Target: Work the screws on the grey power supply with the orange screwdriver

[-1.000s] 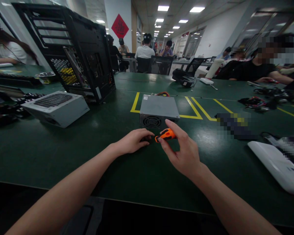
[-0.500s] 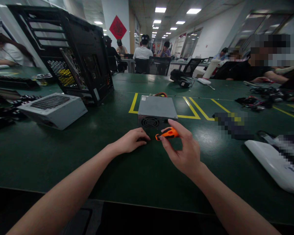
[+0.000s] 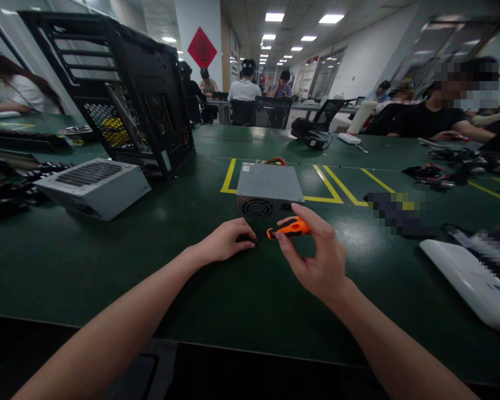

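Between thumb and fingers, my right hand (image 3: 323,253) holds an orange and black screwdriver (image 3: 290,227) by its handle, raised over the table. The shaft cannot be made out. My left hand (image 3: 225,240) rests low at the tabletop, thumb and fingertips drawn together; whatever small thing may be between them is too dark to make out. Just beyond both hands sits a grey computer power supply (image 3: 270,182), its round fan grille and socket facing me. Coloured cables (image 3: 276,161) show behind it. Neither hand visibly touches the power supply.
A black computer case (image 3: 150,105) stands at the left, with a second power supply (image 3: 95,186) in front of it. Yellow tape (image 3: 229,178) marks the green table (image 3: 183,311). At the right lie a white device (image 3: 466,283) and tangled cables (image 3: 437,175). People sit around.
My left fingers have curled in more at the tabletop. The right hand keeps its hold on the screwdriver. The whole view has shifted very slightly.
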A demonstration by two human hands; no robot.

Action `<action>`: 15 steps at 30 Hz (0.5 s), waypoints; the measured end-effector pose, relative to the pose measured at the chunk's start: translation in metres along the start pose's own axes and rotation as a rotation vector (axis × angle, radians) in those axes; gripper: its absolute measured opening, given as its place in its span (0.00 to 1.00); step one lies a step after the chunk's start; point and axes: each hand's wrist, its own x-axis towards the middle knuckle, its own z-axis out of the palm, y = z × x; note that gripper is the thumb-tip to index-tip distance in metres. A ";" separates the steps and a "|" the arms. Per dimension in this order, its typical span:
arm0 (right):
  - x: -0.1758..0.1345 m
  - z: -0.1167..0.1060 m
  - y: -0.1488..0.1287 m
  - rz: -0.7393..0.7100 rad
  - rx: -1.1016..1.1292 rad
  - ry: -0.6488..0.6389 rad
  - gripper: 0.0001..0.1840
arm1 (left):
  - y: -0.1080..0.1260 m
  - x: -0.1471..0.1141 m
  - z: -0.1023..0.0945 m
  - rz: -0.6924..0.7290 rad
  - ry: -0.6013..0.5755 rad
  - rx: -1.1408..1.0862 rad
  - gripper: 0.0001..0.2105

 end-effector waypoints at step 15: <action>0.000 -0.001 -0.001 -0.029 -0.041 0.039 0.33 | -0.005 0.001 0.002 -0.031 0.080 0.005 0.05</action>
